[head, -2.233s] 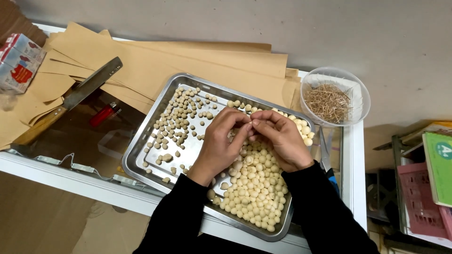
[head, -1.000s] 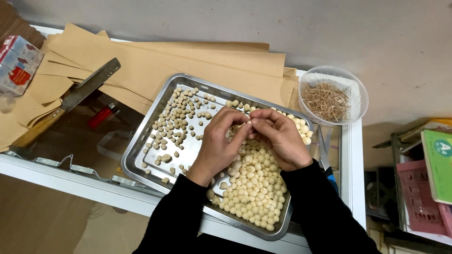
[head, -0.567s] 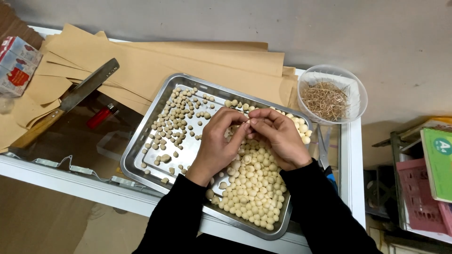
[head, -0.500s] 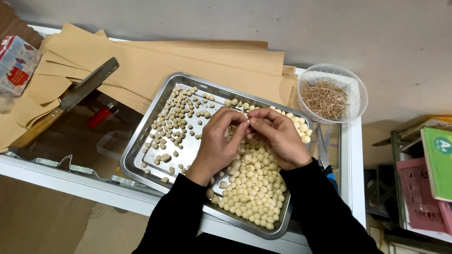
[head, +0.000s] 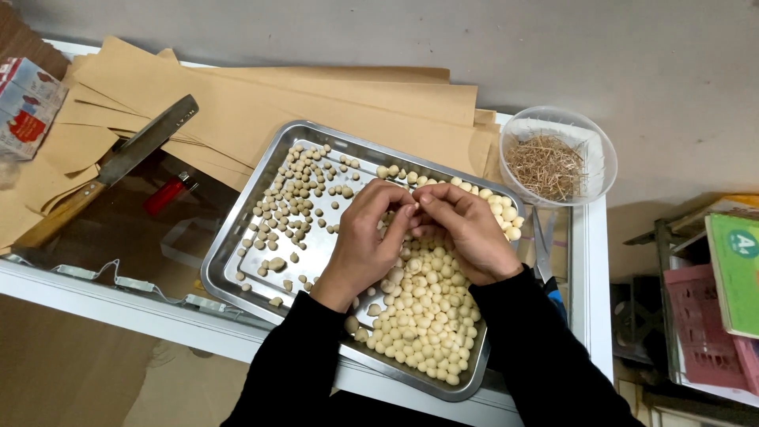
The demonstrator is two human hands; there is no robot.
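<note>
Seeds [head: 423, 320] lie heaped pale in the right half of the steel tray [head: 237, 237], where my hands work over them; smaller brownish ones are scattered in its left half. At far left a red-and-white carton [head: 28, 107] is cut off by the frame edge, beside a cleaver [head: 126, 158] on brown paper [head: 261, 95] and a red lighter [head: 166, 195]. My left hand [head: 365, 237] and right hand [head: 466, 233] meet fingertip to fingertip, pinched shut on something too small to make out. A clear bowl [head: 601, 158] of thin brown bits stands right of the tray. At far right, a green-and-white book [head: 735, 269] and a pink crate [head: 700, 324] are both partly cut off.
</note>
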